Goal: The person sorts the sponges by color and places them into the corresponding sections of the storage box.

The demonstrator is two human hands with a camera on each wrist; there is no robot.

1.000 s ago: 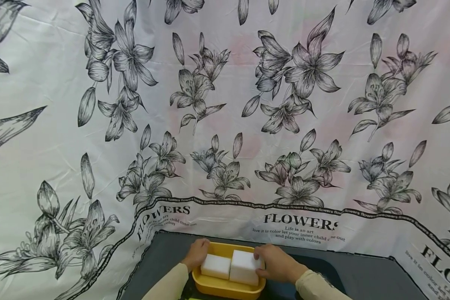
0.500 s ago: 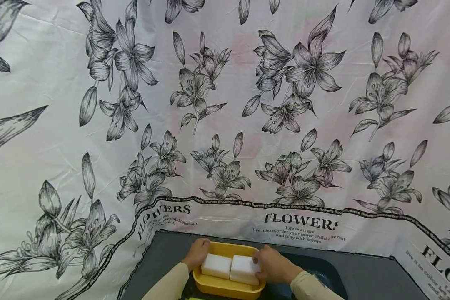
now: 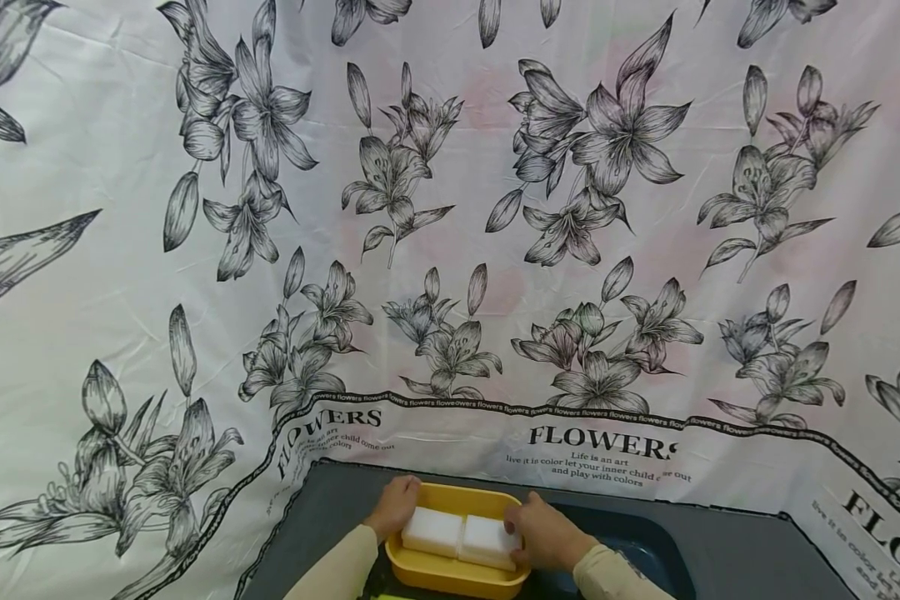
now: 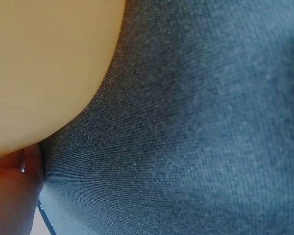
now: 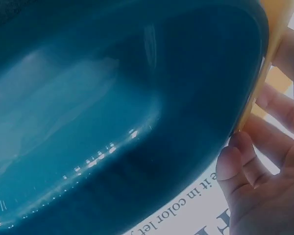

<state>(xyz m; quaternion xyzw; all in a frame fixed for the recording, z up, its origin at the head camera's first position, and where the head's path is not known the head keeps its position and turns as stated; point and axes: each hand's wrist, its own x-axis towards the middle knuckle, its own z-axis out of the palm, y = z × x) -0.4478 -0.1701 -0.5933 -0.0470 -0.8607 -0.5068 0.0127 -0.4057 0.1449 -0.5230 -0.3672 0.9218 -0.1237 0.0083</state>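
Observation:
A yellow tub (image 3: 453, 577) holds two white foam blocks side by side, a left block (image 3: 431, 532) and a right block (image 3: 485, 543), their tops about level. My left hand (image 3: 395, 506) grips the tub's left rim, fingers over the edge. My right hand (image 3: 549, 533) reaches over the right rim and holds the right block, index finger on its top and thumb at its side. In the right wrist view, the right hand (image 5: 269, 161) has fingers on both sides of the yellow rim (image 5: 255, 98). The left wrist view shows only part of the left hand (image 4: 14, 191), under a smooth yellowish curved surface.
A dark blue basin (image 3: 648, 546) stands right of the tub, partly behind my right forearm. Both sit on a dark grey tabletop (image 3: 345, 492). A bright yellow edge (image 3: 390, 597) shows at the bottom. Flower-printed white cloth (image 3: 450, 250) hangs behind and at the sides.
The right block has gone down in the tub with my right hand, from standing higher than the left block to about level. My left hand has stayed on the rim.

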